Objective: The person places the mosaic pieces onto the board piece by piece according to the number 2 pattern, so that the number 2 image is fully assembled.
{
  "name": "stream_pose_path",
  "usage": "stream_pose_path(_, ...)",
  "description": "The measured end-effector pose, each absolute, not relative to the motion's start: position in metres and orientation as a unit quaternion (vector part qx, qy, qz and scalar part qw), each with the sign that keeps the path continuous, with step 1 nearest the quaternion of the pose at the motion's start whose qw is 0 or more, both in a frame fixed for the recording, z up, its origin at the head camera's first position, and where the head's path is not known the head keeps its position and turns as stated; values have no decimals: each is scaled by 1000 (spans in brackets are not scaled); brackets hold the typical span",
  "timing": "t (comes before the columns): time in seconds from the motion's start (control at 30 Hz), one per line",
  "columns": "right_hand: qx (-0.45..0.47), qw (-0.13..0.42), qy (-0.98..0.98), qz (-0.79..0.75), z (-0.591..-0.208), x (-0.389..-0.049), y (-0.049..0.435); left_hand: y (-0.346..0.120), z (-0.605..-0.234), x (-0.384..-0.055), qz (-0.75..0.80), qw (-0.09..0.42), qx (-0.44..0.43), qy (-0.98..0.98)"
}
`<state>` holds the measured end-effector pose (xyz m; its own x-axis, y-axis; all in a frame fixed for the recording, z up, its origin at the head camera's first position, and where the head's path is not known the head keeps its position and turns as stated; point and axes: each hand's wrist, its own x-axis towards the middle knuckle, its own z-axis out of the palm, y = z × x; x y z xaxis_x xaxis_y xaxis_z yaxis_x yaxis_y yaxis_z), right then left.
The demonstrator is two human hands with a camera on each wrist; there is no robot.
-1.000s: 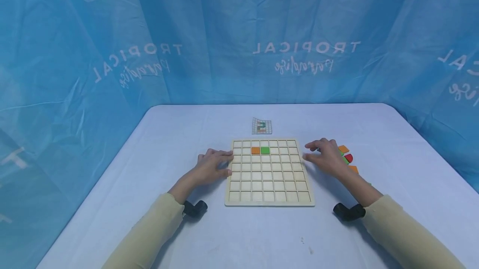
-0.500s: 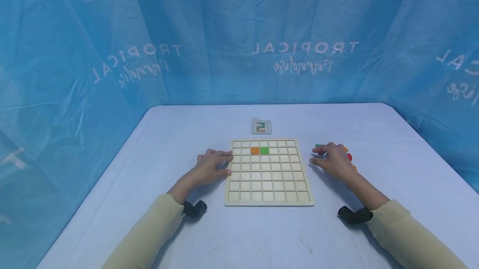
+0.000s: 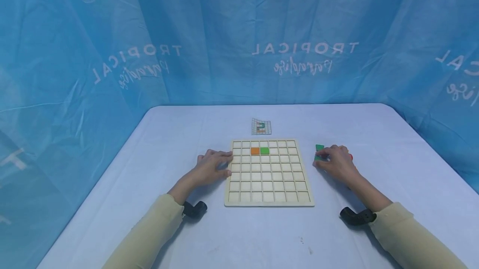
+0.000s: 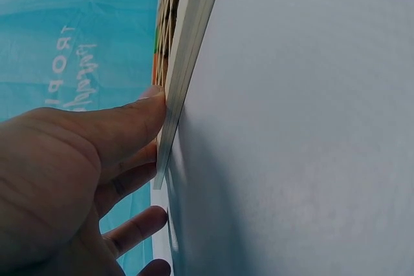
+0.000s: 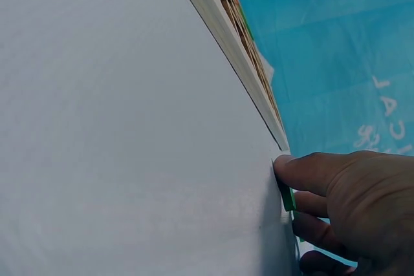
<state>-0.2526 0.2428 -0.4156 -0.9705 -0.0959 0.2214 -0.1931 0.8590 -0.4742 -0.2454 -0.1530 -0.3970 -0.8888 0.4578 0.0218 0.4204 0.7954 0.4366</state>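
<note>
A cream wooden grid board (image 3: 262,202) lies on the white table, with an orange square tile (image 3: 255,151) and a light green square tile (image 3: 265,151) side by side in its second row from the far edge. My left hand (image 3: 211,167) rests at the board's left edge; in the left wrist view the thumb lies against that edge. Right of the board, my right hand (image 3: 338,164) pinches a green tile (image 5: 286,195) between thumb and fingers, close over the table. Another green tile (image 3: 319,147) lies just beyond these fingertips.
A small card (image 3: 261,127) printed with a coloured grid pattern lies behind the board. A red piece (image 3: 351,157) peeks out past my right hand, which hides other loose tiles. Blue printed cloth (image 3: 224,32) hangs around the table.
My right hand has moved away from the board's right edge, slightly right and nearer, and its fingers have closed on a green tile. The left hand has stayed in place.
</note>
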Motion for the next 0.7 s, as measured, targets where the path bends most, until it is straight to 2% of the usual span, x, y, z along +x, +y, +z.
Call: stream_pose_path(0.7,85,108,-957,255,-419,-253,246,-154,-395,-244,224,36,241,943)
